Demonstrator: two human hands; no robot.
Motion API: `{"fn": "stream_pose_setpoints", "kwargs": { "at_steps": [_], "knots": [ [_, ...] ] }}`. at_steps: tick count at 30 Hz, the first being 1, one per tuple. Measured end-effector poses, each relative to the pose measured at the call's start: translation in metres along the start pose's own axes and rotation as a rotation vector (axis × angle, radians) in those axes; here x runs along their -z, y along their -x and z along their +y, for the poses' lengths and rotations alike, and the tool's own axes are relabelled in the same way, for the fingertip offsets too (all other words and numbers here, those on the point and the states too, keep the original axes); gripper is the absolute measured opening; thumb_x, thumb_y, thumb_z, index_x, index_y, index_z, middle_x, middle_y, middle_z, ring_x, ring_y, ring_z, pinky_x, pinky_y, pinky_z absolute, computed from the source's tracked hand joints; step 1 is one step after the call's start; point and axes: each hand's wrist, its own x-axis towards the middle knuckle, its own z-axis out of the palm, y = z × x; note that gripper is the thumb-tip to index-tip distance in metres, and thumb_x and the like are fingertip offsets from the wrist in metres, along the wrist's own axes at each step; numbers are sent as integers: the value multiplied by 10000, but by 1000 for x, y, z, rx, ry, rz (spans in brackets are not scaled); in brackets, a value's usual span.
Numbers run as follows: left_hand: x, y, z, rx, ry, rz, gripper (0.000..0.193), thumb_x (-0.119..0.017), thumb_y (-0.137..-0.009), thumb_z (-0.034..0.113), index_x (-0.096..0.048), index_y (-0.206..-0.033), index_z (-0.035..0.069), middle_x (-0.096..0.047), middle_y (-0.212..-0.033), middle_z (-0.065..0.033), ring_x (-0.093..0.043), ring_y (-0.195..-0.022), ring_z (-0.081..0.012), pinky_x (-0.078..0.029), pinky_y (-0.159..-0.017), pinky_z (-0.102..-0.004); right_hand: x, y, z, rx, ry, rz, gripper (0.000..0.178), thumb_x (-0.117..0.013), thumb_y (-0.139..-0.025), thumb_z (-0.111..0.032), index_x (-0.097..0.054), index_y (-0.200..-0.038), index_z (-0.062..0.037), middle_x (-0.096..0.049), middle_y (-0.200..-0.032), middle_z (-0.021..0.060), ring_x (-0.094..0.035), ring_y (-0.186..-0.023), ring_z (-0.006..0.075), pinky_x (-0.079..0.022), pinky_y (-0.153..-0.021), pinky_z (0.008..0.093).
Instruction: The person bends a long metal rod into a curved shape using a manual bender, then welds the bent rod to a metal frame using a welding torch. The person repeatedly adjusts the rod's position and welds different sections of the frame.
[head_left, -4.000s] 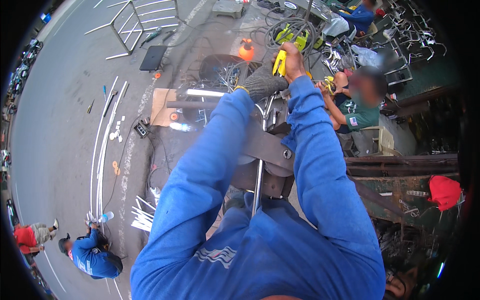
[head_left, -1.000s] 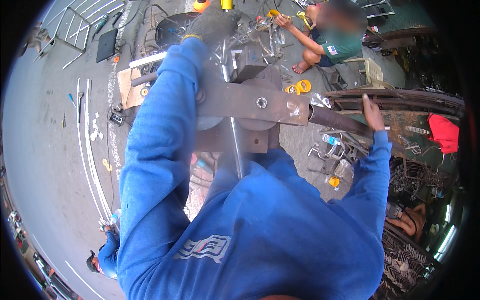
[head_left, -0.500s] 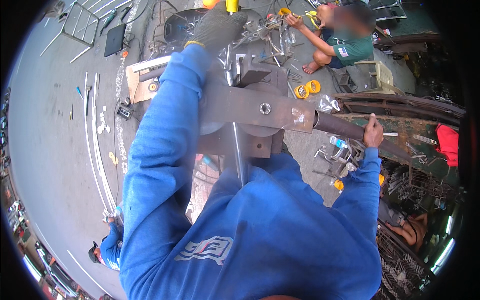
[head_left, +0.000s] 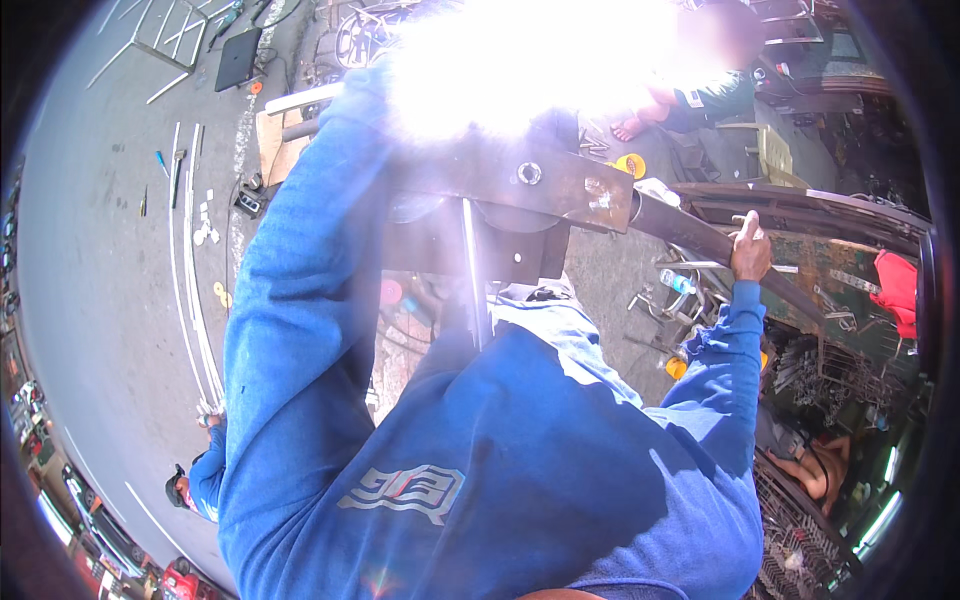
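My right hand (head_left: 750, 248) grips the long dark steel pipe (head_left: 682, 226), which serves as a lever arm out to the right. The pipe slots into the end of a heavy brown steel bar (head_left: 590, 190) with a bolt through it, part of a pipe bender. A shiny metal tube (head_left: 473, 265) runs under that bar toward my body. My left arm, in its blue sleeve (head_left: 285, 275), reaches forward. A blinding white glare (head_left: 530, 60) swallows my left hand and the far part of the bender, so its fingers do not show.
A person (head_left: 710, 95) squats beyond the bender, partly whitened out. Long white tubes (head_left: 190, 260) and hand tools lie on the ground at left. Another person (head_left: 197, 485) is at lower left. At right stand a bench with a red cloth (head_left: 895, 290) and a bottle (head_left: 677, 283).
Intense white light now floods the far centre, covering my left hand, which earlier showed in a dark glove over the tube. My right hand stays on the pipe.
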Motion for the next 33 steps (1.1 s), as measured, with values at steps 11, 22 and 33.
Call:
{"fn": "stream_pose_setpoints", "kwargs": {
  "at_steps": [11,22,33],
  "knots": [
    [2,0,-4,138,-112,-15,376,-657,-945,325,-632,-1111,-11,-688,-805,-83,-662,-696,-149,-543,-685,-323,32,-15,-144,275,-630,-386,742,-695,-919,-466,-507,-1411,56,-693,-1158,228,-656,-1099,196,-505,-915,301],
    [7,1,5,92,-136,-101,445,-643,-951,334,-604,-1230,-10,-682,-865,-89,-664,-752,-164,-544,-715,-319,-67,13,-489,535,-1309,-968,483,-754,-891,-407,-610,-1165,-36,-659,-938,57,-650,-761,165,-553,-661,352],
    [76,241,109,-20,-535,231,344,-590,-1012,280,-629,-1262,46,-662,-1122,-194,-671,-964,-299,-548,-820,-392,-93,-3,-483,683,-1432,-1055,330,-679,-969,-345,-647,-1042,-24,-690,-910,91,-696,-760,207,-598,-639,351]
  ]
}}
